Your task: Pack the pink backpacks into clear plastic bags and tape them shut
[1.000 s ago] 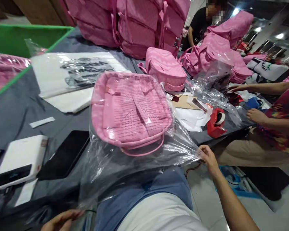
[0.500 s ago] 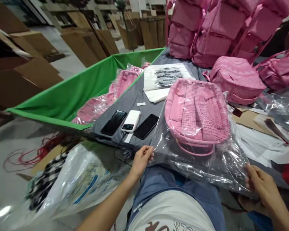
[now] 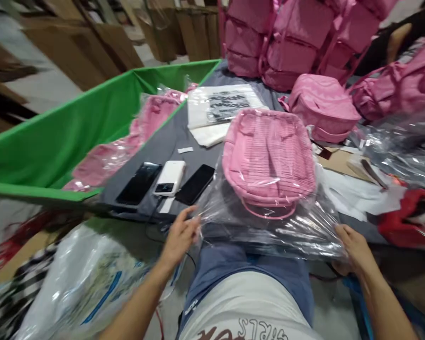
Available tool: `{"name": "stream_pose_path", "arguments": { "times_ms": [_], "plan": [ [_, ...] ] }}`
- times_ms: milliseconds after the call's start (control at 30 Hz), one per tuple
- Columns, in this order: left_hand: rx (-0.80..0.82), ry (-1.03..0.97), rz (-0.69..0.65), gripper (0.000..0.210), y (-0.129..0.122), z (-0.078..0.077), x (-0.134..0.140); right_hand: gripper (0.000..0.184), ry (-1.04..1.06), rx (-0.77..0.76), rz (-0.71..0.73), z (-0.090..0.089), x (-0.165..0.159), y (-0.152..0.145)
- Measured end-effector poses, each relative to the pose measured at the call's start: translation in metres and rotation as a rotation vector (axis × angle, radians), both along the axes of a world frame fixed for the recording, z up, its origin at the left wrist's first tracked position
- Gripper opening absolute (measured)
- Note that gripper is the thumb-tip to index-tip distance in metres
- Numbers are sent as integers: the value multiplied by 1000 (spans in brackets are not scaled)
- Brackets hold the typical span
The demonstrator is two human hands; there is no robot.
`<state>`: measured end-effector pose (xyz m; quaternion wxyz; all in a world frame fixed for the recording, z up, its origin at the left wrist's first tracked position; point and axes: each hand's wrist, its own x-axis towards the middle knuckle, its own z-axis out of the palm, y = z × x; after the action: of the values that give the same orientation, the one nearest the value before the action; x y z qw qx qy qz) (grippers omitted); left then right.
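Note:
A pink backpack [image 3: 269, 156] lies inside a clear plastic bag [image 3: 269, 238] at the table's front edge. Its loop handle faces me, toward the bag's near end. My left hand [image 3: 180, 231] pinches the bag's near left corner. At the near right corner, my right hand [image 3: 354, 243] grips the plastic between closed fingers. Between the two hands the film is stretched and wrinkled. Just beyond my left hand lie a black phone [image 3: 195, 184], a white power bank [image 3: 170, 178] and another dark phone [image 3: 139, 183].
A green fabric bin [image 3: 63, 123] at left holds several bagged pink backpacks. White printed bags [image 3: 221, 106] lie mid-table. An unbagged pink backpack [image 3: 320, 106] sits at right, before stacked ones [image 3: 286, 42]. Clear plastic [image 3: 407, 146] and a red item [image 3: 407, 217] lie right; another person's arm shows behind.
My view has swung right, so the surroundings sit farther left. Both hands still hold the bag's corners, and the film between them looks tauter.

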<state>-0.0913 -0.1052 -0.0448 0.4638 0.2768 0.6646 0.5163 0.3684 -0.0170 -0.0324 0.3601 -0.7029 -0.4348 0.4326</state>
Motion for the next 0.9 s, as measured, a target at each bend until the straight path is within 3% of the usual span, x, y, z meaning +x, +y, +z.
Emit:
{"name": "stream_pose_path", "arguments": {
  "times_ms": [67,133,233,333,400,467,600,700,800,900],
  "plan": [
    [-32,-103,-42,82,-4,-4,-11,65,18,46,-28,-6,7,2],
    [-15,-26,-105,78,-5,-13,-28,64,-65,182,-65,-13,20,1],
    [260,572,-166,56,-7,-33,-55,46,-451,552,17,-24,41,-13],
    [527,1076,-346,24,-9,-51,-72,24,-773,870,341,-30,50,-29],
    [677,1210,-553,30,-7,-55,-76,15,-765,955,463,-26,49,-36],
    [759,1224,-672,34,-2,-50,-75,18,-598,879,458,-16,46,-39],
    [521,895,-462,35,5,-21,-59,37,-213,598,250,6,30,-32],
    [423,714,-258,42,7,-1,-42,50,0,641,23,7,8,-13],
    [367,627,-99,53,15,7,-26,56,121,667,-191,-2,-18,13],
    [220,497,4,58,33,4,-18,61,87,523,-268,-12,-33,34]
  ]
}}
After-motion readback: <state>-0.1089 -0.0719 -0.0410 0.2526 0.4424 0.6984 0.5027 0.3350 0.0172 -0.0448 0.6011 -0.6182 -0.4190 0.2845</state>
